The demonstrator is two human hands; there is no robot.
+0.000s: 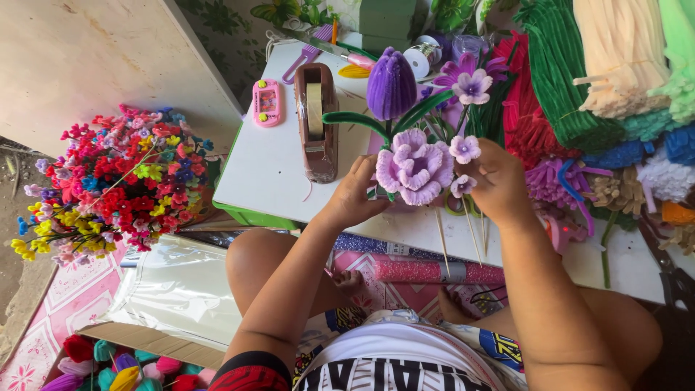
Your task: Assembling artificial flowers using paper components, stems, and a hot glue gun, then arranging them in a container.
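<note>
My left hand (pixel 358 190) grips the stems under a large pale purple pipe-cleaner flower (pixel 413 166). Above it rise a dark purple tulip-shaped bloom (pixel 391 83) with green leaves and a smaller violet flower (pixel 471 85). My right hand (pixel 498 179) holds small lilac blossoms (pixel 464 148) against the right side of the bunch. Thin wooden sticks (pixel 470 235) hang down below the hands. All of this sits over the edge of a white table (pixel 268 166).
A brown tape dispenser (pixel 317 119) and a small pink toy (pixel 266 102) lie on the table. Bundles of coloured pipe cleaners (pixel 579 65) pile up at the right. A bouquet of tiny multicoloured flowers (pixel 116 181) stands at the left. A pink glitter roll (pixel 427 271) lies below.
</note>
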